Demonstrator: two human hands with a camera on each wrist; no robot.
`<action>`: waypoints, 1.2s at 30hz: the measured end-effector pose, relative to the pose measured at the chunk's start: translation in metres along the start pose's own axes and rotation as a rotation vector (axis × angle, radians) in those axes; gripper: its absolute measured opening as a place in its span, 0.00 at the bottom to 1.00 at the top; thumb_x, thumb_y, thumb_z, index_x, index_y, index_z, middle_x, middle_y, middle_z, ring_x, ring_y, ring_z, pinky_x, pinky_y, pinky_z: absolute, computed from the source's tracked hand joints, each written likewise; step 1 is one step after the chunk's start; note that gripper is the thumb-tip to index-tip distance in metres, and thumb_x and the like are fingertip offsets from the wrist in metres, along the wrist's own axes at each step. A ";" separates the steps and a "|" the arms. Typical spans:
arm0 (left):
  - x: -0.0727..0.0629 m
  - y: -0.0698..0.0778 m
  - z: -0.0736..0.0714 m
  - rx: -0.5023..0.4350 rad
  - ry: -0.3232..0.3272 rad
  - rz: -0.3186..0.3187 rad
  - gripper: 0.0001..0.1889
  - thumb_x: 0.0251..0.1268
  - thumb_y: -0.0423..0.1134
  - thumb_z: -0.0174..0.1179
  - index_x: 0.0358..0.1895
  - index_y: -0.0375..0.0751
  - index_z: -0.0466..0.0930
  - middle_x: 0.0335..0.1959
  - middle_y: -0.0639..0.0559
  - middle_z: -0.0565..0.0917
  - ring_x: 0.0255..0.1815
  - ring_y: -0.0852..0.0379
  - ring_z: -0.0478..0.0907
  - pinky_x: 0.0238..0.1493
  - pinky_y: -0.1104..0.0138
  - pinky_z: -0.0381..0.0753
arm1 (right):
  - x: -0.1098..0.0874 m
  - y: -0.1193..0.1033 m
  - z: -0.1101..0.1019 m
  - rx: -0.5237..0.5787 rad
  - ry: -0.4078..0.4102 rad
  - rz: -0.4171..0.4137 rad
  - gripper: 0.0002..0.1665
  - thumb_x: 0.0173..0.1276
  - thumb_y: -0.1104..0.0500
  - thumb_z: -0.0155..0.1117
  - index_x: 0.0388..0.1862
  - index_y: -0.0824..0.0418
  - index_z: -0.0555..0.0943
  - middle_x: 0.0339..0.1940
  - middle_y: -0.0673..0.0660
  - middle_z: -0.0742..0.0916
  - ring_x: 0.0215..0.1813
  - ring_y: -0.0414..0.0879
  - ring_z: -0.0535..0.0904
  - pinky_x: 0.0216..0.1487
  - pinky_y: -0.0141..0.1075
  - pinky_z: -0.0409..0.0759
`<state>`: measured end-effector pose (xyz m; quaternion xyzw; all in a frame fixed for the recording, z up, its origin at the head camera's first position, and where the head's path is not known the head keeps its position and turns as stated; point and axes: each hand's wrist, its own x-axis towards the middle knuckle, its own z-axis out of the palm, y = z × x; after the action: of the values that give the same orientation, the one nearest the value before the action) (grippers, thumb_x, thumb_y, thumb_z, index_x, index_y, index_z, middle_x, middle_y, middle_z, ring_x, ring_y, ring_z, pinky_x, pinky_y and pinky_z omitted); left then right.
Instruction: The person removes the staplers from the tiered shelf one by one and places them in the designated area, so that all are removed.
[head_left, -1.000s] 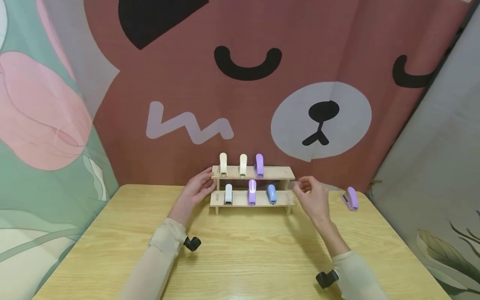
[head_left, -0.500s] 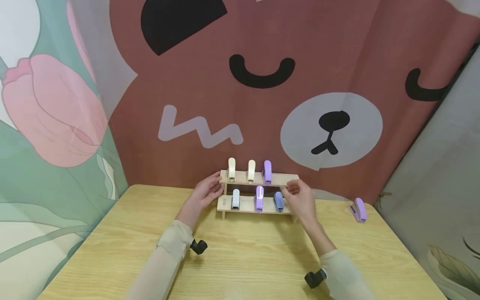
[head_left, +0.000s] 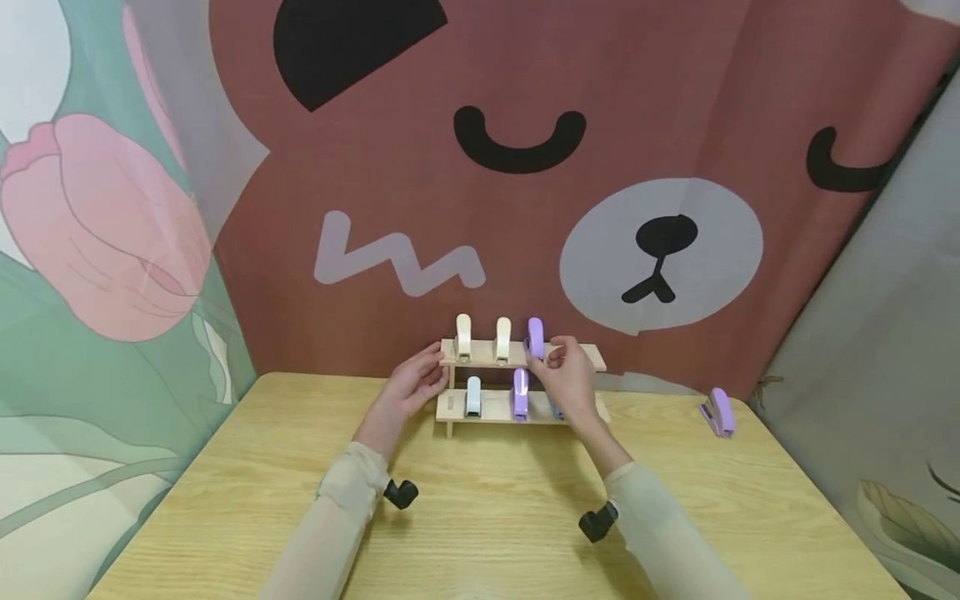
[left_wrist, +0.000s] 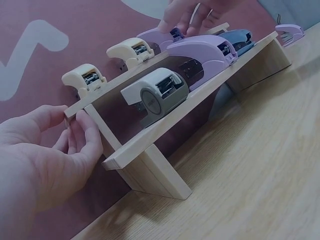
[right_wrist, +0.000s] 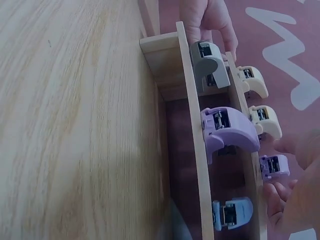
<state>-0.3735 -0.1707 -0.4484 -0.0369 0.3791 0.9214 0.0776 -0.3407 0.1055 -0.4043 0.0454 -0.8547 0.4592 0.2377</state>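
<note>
My left hand (head_left: 408,383) pinches the left end of the upper board of a two-tier wooden rack (head_left: 450,408), thumb and fingertips at its corner in the left wrist view. My right hand (head_left: 570,379) reaches over the rack's right half. Its thumb and bent fingers straddle the small purple stapler (right_wrist: 275,166) on the upper tier, with narrow gaps beside it in the right wrist view. To that stapler's left stand two cream staplers (head_left: 463,337). On the lower tier are a pale grey-white stapler (head_left: 472,397), another purple stapler (head_left: 520,394) and a blue stapler (right_wrist: 234,212), mostly hidden in the head view.
A third purple stapler (head_left: 720,412) stands alone on the wooden table (head_left: 480,517), near its back right corner. Behind the rack hangs a curtain (head_left: 390,192) with a bear print. Dark wrist cameras (head_left: 401,494) stick out from both sleeves.
My right hand has moved left from the rack's right end to the purple stapler on the upper tier, now covering much of the blue one. My left hand stays at the rack's left end.
</note>
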 end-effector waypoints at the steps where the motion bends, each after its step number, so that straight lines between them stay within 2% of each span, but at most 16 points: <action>1: 0.000 0.000 0.000 0.002 -0.005 0.004 0.28 0.74 0.26 0.57 0.75 0.39 0.68 0.52 0.44 0.73 0.47 0.54 0.73 0.50 0.67 0.81 | 0.001 -0.002 0.002 -0.003 -0.002 0.002 0.33 0.61 0.55 0.79 0.60 0.67 0.76 0.39 0.61 0.83 0.40 0.50 0.80 0.42 0.42 0.78; 6: 0.000 0.001 0.000 -0.005 -0.011 -0.005 0.28 0.74 0.26 0.58 0.75 0.39 0.68 0.51 0.44 0.74 0.44 0.55 0.75 0.49 0.67 0.81 | 0.006 -0.008 0.008 -0.006 -0.014 0.024 0.36 0.61 0.57 0.79 0.63 0.68 0.73 0.41 0.63 0.83 0.39 0.51 0.80 0.41 0.44 0.79; 13: 0.001 0.002 -0.001 -0.009 -0.018 -0.011 0.27 0.75 0.26 0.56 0.75 0.39 0.67 0.50 0.44 0.74 0.44 0.56 0.74 0.48 0.68 0.81 | 0.012 -0.011 0.013 -0.076 -0.017 0.022 0.34 0.60 0.55 0.79 0.57 0.74 0.78 0.37 0.62 0.83 0.39 0.54 0.79 0.42 0.46 0.80; 19: 0.003 0.002 -0.002 -0.011 -0.016 -0.012 0.27 0.76 0.26 0.56 0.75 0.39 0.67 0.50 0.45 0.74 0.45 0.55 0.74 0.48 0.68 0.81 | 0.015 -0.007 0.016 -0.107 -0.024 0.005 0.27 0.60 0.53 0.79 0.48 0.73 0.83 0.37 0.63 0.84 0.40 0.57 0.79 0.41 0.48 0.79; 25: 0.003 0.003 0.001 -0.007 -0.026 -0.015 0.27 0.76 0.26 0.55 0.76 0.39 0.66 0.52 0.45 0.73 0.48 0.55 0.73 0.49 0.68 0.81 | 0.019 -0.002 0.018 -0.109 -0.014 0.009 0.27 0.61 0.53 0.78 0.48 0.73 0.83 0.38 0.64 0.84 0.41 0.57 0.79 0.42 0.48 0.79; 36: 0.000 0.004 0.001 -0.024 -0.001 -0.020 0.26 0.76 0.26 0.55 0.74 0.39 0.68 0.51 0.45 0.74 0.46 0.55 0.74 0.47 0.69 0.81 | 0.018 0.001 0.022 -0.088 0.013 0.024 0.25 0.61 0.53 0.78 0.46 0.70 0.83 0.36 0.61 0.84 0.39 0.55 0.79 0.40 0.45 0.79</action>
<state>-0.3747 -0.1724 -0.4451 -0.0410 0.3677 0.9250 0.0864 -0.3650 0.0913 -0.4072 0.0216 -0.8730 0.4244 0.2393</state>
